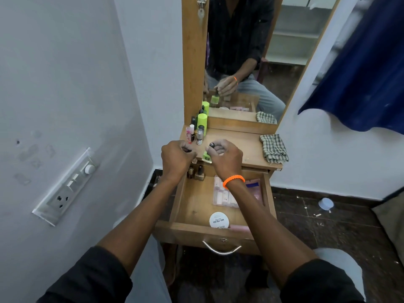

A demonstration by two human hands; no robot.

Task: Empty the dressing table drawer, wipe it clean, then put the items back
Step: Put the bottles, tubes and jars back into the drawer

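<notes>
both hands closed: right hand (225,157) gripping green bottle (206,157), left hand (176,158) fisted.

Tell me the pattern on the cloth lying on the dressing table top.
The cloth is checked, dark green-grey on pale; it shows best in the head view.

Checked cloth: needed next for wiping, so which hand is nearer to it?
Right. The right hand is just left of the checked cloth; the left hand is farther left.
</notes>
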